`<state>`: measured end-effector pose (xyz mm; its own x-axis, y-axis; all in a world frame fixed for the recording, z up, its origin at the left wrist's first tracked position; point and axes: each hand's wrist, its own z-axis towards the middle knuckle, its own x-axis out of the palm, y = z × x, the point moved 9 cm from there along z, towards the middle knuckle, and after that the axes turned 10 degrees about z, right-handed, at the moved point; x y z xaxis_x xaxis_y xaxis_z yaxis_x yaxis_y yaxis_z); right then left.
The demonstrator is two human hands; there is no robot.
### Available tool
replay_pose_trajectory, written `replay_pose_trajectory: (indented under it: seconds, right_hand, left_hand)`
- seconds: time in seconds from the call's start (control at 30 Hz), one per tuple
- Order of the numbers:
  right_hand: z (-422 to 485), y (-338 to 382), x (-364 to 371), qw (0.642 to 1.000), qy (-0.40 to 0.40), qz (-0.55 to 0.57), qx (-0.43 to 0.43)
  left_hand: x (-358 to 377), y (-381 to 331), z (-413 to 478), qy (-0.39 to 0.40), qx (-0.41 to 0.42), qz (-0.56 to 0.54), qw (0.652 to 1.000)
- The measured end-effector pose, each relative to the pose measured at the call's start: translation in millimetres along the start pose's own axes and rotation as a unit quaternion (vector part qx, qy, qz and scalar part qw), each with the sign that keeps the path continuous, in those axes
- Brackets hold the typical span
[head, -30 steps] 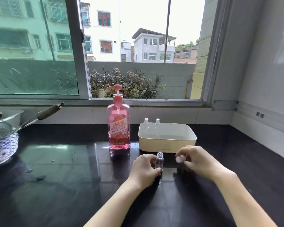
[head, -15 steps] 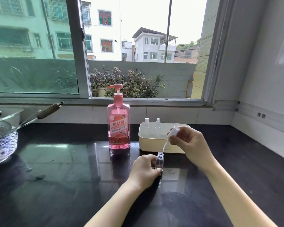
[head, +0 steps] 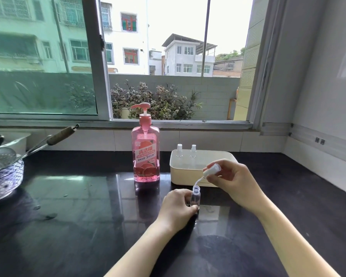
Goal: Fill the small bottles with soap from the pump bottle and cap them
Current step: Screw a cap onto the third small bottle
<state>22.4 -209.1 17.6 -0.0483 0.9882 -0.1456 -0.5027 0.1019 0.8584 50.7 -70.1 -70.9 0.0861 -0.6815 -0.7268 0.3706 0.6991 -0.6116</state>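
Note:
A small clear bottle (head: 195, 197) stands upright and uncapped on the dark counter (head: 88, 216), gripped at its base by my left hand (head: 176, 208). My right hand (head: 231, 179) holds the bottle's white spray cap (head: 212, 170) tilted just above the open neck, its thin tube hanging toward the mouth. The pink pump bottle of soap (head: 145, 154) stands behind and to the left. Two more small capped bottles (head: 179, 150) (head: 193, 150) stand in a cream tray (head: 188, 176) right of the pump bottle.
A patterned bowl (head: 4, 180) with utensils and a long-handled strainer (head: 54, 136) sits at the far left. The window sill (head: 168, 124) and tiled wall run behind the counter. A white wall closes the right side.
My right hand lifted the spray cap off the small bottle, drawing its tube out, and now holds it slightly lower and closer to the neck. My left hand kept hold of the bottle.

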Motion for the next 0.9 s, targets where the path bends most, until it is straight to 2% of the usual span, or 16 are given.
replay_pose_trajectory:
  seconds: [0.27,0.47,0.67,0.9]
  right_hand:
    - [0,-6,2,0.998,0.039,-0.035,0.016]
    - [15,-13,27,0.970,0.136,-0.194,0.048]
    - [31,-14,37,0.917,0.230,-0.313,0.091]
    - [42,-7,61,0.829,0.334,-0.435,0.106]
  left_hand:
    - [1,-1,0,0.001,0.006,-0.004,1.000]
    - [0,1,1,-0.003,0.007,-0.001,1.000]
    - [1,0,2,0.002,0.013,-0.006,1.000]
    - [0,-1,1,0.005,0.007,-0.005,1.000]
